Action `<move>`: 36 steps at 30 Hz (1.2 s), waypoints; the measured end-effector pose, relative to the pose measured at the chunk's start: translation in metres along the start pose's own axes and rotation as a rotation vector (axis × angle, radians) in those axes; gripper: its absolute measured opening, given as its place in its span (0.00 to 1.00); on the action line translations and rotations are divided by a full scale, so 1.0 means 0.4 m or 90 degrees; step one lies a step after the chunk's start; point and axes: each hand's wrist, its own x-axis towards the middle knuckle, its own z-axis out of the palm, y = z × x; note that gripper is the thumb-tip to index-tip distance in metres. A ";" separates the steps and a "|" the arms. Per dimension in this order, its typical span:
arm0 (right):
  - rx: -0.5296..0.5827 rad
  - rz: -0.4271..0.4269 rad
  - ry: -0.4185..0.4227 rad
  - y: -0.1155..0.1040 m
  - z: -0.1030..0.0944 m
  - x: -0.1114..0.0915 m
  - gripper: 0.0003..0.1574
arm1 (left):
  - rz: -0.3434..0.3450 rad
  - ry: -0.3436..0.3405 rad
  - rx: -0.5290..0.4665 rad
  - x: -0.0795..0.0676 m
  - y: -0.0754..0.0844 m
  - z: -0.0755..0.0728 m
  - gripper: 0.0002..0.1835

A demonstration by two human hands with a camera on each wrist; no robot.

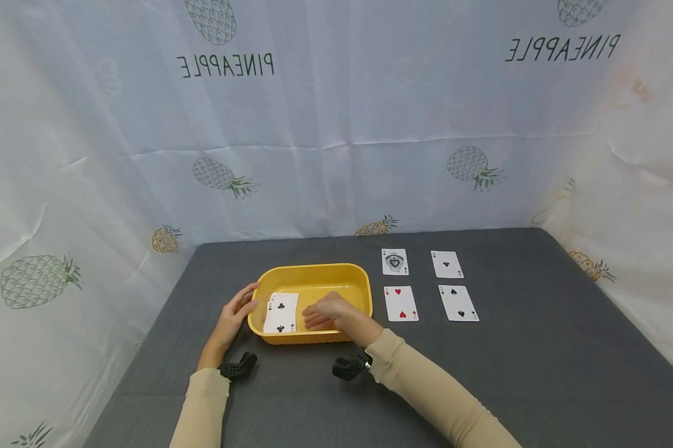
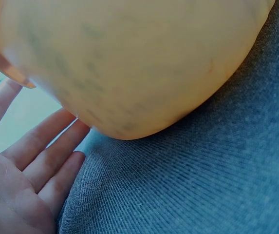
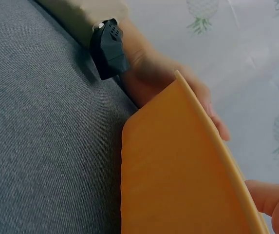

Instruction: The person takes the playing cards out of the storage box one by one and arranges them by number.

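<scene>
Head view, nearest first: the right forearm (image 1: pixel 409 370) crosses the near right corner of the yellow tray (image 1: pixel 305 338). Should it bear down there, the tray could tip or slide on the surface (image 1: pixel 292 392); the left grip (image 1: pixel 230 323), a bare hand at the tray's left end with fingers straight against or close to the outer wall, appears to give only light restraint. Second risk: the two of clubs (image 1: pixel 281 313) lies flat in the tray with another card's edge apparently beneath it, so a careless brush could fan the pair or wedge them at the wall.

Position against the grip: the right grip (image 1: pixel 336 312) is inside the tray, fingers loosely extended, no card visible in it; what lies under the palm is hidden. The two of clubs occupies the tray's left part, just beside those fingertips and apparently not touching. Right of the tray lie the two of hearts (image 1: pixel 401 303) and, farther right, the two of spades (image 1: pixel 458 303). Beyond, about level with the tray's far rim, are the ornate emblem card (image 1: pixel 395 262) and a single-pip card (image 1: pixel 447 264).
</scene>
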 end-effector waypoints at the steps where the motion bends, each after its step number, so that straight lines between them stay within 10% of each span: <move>1: -0.001 0.002 -0.001 0.000 0.001 -0.001 0.16 | -0.001 0.000 0.000 0.000 0.001 0.000 0.27; 16: 0.128 0.051 -0.009 -0.005 0.016 0.004 0.18 | 0.009 -0.001 -0.001 0.000 0.003 0.002 0.27; 36: 0.100 0.069 0.035 -0.028 0.086 0.029 0.10 | -0.020 0.002 -0.001 0.004 0.000 0.002 0.27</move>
